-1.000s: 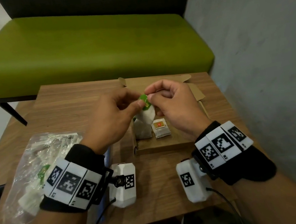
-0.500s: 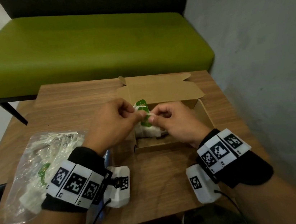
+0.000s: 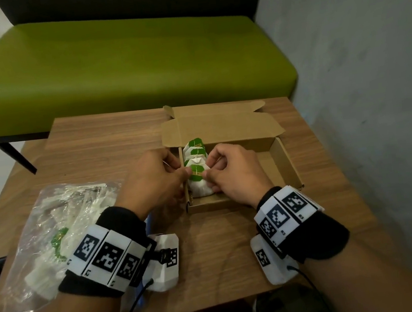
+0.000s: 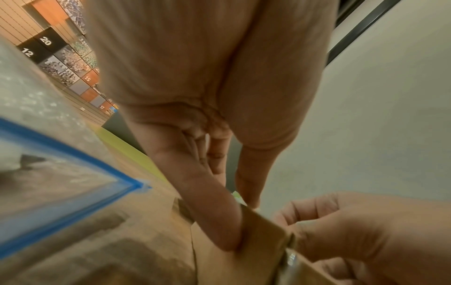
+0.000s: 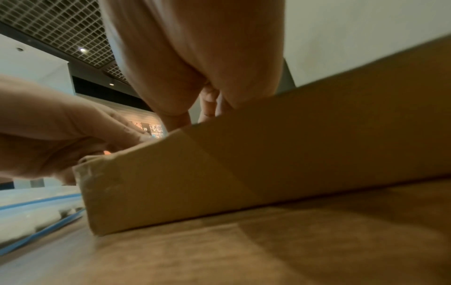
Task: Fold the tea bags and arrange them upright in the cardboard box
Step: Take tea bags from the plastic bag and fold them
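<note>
An open cardboard box [image 3: 283, 164] lies on the wooden table [image 3: 109, 145]. Along its left wall stands a row of folded white tea bags [image 3: 195, 152] with green tags. The nearest tea bag [image 3: 199, 187] stands upright at the front of the row. My left hand [image 3: 155, 180] and right hand [image 3: 230, 171] both pinch its green tag from either side. In the left wrist view my left fingers [image 4: 214, 221] reach down beside the box wall [image 4: 258, 241]. The right wrist view shows only the box's outer side [image 5: 268, 164]; the bags are hidden there.
A clear plastic bag [image 3: 60, 235] with more tea bags lies on the table at the left. A green bench [image 3: 122, 64] stands behind the table, and a grey wall [image 3: 359, 57] rises at the right. The box's right half has bare floor.
Both hands came down from above the box with the tea bag, and it now stands at the front of the row inside the box.
</note>
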### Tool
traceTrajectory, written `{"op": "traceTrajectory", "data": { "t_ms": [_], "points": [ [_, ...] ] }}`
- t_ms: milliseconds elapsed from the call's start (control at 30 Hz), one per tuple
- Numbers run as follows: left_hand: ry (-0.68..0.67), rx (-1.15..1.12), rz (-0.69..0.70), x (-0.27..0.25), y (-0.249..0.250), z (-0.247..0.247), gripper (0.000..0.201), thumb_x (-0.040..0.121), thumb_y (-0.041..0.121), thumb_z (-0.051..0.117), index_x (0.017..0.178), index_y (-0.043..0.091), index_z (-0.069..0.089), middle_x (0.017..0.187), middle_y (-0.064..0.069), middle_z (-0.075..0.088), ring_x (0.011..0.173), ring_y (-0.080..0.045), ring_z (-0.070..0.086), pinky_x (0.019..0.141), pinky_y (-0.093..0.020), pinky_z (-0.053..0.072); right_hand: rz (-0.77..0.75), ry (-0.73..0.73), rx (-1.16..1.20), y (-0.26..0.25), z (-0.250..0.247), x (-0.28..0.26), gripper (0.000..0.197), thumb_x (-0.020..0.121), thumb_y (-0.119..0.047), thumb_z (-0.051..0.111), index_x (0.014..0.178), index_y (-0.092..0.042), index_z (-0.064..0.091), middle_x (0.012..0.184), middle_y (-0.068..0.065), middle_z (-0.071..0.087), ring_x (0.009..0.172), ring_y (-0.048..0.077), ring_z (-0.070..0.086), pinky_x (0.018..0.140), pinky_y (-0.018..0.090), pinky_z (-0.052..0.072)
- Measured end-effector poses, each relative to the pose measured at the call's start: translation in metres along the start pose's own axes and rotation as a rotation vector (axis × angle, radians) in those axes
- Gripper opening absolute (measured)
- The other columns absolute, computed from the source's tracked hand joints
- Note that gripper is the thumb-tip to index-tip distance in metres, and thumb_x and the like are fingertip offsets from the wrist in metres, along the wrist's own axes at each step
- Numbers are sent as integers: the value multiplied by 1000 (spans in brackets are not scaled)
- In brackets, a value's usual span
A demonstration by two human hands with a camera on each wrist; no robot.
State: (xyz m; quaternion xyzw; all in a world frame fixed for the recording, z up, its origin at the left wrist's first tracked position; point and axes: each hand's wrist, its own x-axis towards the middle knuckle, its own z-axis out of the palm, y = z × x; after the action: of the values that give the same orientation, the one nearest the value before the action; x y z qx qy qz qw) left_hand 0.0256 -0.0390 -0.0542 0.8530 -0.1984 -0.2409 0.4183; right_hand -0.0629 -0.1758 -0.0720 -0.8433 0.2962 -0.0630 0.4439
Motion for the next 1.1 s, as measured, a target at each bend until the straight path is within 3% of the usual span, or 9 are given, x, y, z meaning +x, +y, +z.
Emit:
{"op": "traceTrajectory", "data": {
  "t_ms": [200, 433, 500, 600, 667, 733, 800, 933, 1100],
  "points": [
    [-27, -30, -20, 2, -2, 0, 15, 89, 24, 70, 96, 15, 59, 80, -6, 70, 58, -13, 66, 49, -23, 50, -38, 6, -139, 1, -7, -5, 31, 76, -22, 86, 94, -27, 62, 82, -6, 70, 81, 11, 67, 77, 35, 59],
    [-37, -41, -31, 1, -1, 1, 17, 88, 24, 71, 96, 15, 59, 84, -9, 69, 61, -16, 67, 52, -25, 52, 7, -66, -242, 1, -1, -4, 33, 77, -20, 83, 93, -29, 57, 98, 2, 69, 86, 18, 66, 74, 38, 59],
    [-42, -44, -35, 0, 0, 1, 18, 88, 24, 71, 97, 15, 59, 84, -9, 69, 62, -16, 68, 54, -27, 54, -12, -34, -237, -1, -5, -5, 27, 80, -29, 81, 94, -30, 57, 92, -2, 69, 83, 15, 66, 70, 34, 57],
    [-49, -39, -39, 0, 0, 0, 17, 88, 24, 71, 97, 14, 59, 82, -7, 70, 60, -14, 68, 53, -25, 53, 10, 117, -313, -1, -19, -3, 18, 89, -42, 70, 98, -31, 59, 91, -7, 68, 86, 14, 65, 77, 37, 57],
    [-43, -35, -45, 1, 2, 1, 16, 89, 24, 70, 96, 15, 59, 83, -7, 70, 60, -15, 69, 52, -24, 53, 75, 109, -445, 2, -28, 1, 31, 89, -49, 68, 110, -30, 57, 103, -5, 67, 98, 19, 64, 82, 39, 55],
    [-31, -22, -48, 2, 4, 1, 15, 89, 24, 70, 96, 16, 59, 82, -7, 70, 60, -16, 69, 51, -24, 53, 152, 5, -568, 4, -28, 4, 48, 86, -54, 71, 122, -27, 52, 116, -1, 64, 108, 23, 61, 81, 37, 51],
    [-35, -3, -51, 1, 5, 1, 14, 90, 24, 69, 95, 16, 59, 78, -7, 71, 56, -14, 70, 50, -24, 53, 197, -38, -566, 3, -25, 6, 54, 83, -50, 76, 125, -26, 51, 124, 2, 62, 113, 24, 60, 81, 36, 49],
    [-31, 20, -51, 0, 5, -1, 13, 91, 23, 69, 94, 15, 59, 70, -6, 72, 53, -13, 70, 48, -24, 54, 235, -74, -417, -3, -24, 9, 51, 79, -37, 84, 121, -23, 58, 124, 1, 64, 114, 22, 60, 84, 33, 48],
    [-13, 22, -72, 2, 4, -5, 11, 90, 22, 69, 91, 16, 60, 71, -7, 72, 56, -16, 71, 52, -29, 57, 256, -77, -209, 2, -24, 13, 21, 80, -23, 85, 90, -20, 67, 101, 1, 71, 94, 18, 68, 79, 34, 58]
  ]
}}
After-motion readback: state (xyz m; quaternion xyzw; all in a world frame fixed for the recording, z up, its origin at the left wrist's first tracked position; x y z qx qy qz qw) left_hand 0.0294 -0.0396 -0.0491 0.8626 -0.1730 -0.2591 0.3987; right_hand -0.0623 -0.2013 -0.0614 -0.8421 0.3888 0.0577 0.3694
